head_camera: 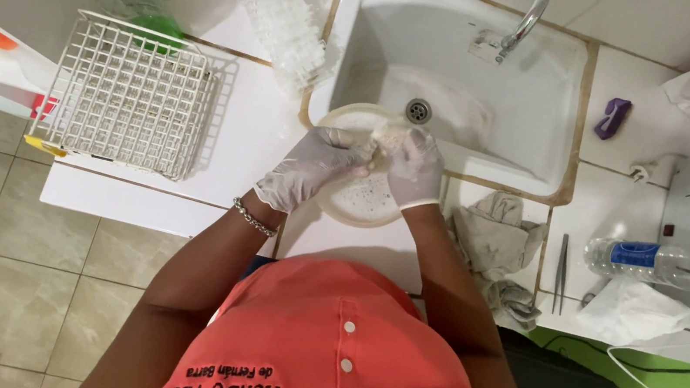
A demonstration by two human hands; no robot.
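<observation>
Both gloved hands meet over a round cream dish — the left hand and the right hand press together on a small pale lump held between their fingertips. The dish sits on the worktop's front edge, overlapping the near rim of the white sink. A crumpled grey cloth lies just right of it; a white wire rack stands well left — near the worktop's left edge.
</observation>
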